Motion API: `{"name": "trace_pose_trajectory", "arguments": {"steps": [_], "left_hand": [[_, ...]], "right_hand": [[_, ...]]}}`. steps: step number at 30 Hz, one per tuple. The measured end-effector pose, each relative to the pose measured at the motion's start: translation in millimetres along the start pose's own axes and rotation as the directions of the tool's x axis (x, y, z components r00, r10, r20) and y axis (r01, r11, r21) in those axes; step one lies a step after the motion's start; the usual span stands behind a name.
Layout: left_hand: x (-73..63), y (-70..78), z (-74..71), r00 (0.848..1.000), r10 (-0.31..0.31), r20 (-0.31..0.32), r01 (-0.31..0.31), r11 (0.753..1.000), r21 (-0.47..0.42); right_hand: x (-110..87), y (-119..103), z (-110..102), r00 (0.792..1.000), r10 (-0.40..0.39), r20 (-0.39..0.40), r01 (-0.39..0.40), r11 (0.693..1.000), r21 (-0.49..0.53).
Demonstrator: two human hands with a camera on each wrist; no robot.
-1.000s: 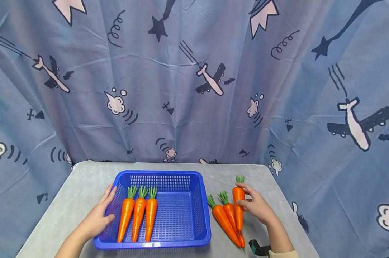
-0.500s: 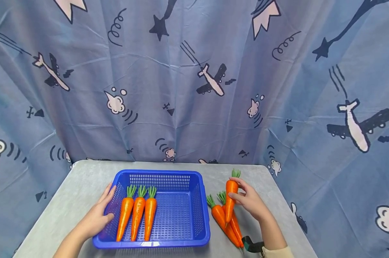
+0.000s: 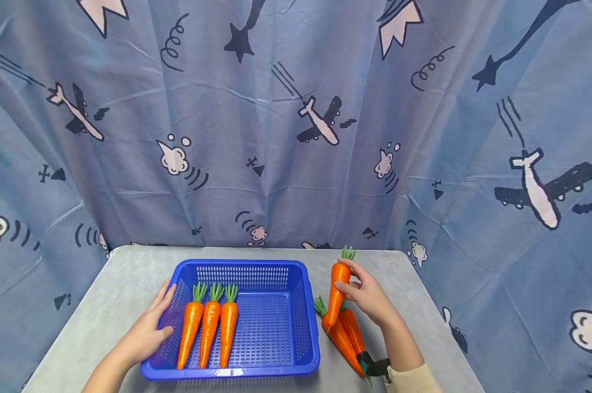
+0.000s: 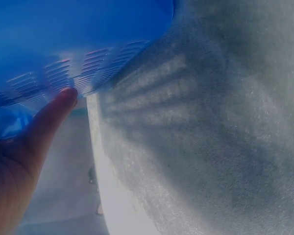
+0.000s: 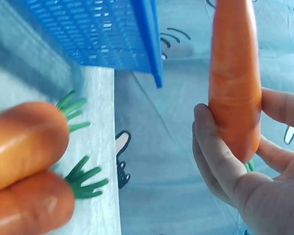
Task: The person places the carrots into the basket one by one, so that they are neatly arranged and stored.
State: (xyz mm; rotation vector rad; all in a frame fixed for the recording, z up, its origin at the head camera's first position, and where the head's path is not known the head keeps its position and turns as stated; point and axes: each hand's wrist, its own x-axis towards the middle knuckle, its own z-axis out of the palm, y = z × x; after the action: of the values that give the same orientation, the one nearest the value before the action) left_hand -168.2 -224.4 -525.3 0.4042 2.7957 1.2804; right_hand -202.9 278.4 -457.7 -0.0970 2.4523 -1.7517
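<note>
My right hand [image 3: 366,292] pinches an orange carrot [image 3: 339,284] near its green-topped end, fingers on one side and thumb on the other. In the right wrist view this carrot [image 5: 234,83] stands almost upright between the fingers. Below it, two more carrots [image 3: 353,330] lie together on the table, partly covered by the held one and the wrist strap. With straight fingers, my left hand [image 3: 145,333] rests against the left side of the blue plastic basket [image 3: 227,373]; in the left wrist view its thumb touches the slotted wall. Three carrots [image 3: 209,333] lie side by side in the basket's left half.
The grey table [image 3: 104,295] ends at a blue patterned curtain [image 3: 256,136] behind and beside it. The basket's right wall [image 3: 311,322] stands between its inside and the right-hand carrots. A dark strap [image 3: 374,364] is on the right wrist.
My right hand has carried its carrot leftward and up in the head view, away from over the two lying carrots' lower ends and closer to the basket. The left hand has stayed in place.
</note>
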Motion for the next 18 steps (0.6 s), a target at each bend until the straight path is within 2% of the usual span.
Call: {"name": "trace_pose_trajectory", "arguments": {"steps": [6,18], "left_hand": [[0.3,-0.1,0.1,1.0,0.001,-0.001,-0.001,1.0,0.0],[1.1,-0.4,0.8,1.0,-0.006,0.001,0.006,1.0,-0.005]], "right_hand": [[9.0,-10.7,12.1,1.0,-0.007,0.012,0.007,1.0,0.019],[14.8,-27.1,34.4,0.988,-0.118,0.104,0.116,0.993,0.025]]}}
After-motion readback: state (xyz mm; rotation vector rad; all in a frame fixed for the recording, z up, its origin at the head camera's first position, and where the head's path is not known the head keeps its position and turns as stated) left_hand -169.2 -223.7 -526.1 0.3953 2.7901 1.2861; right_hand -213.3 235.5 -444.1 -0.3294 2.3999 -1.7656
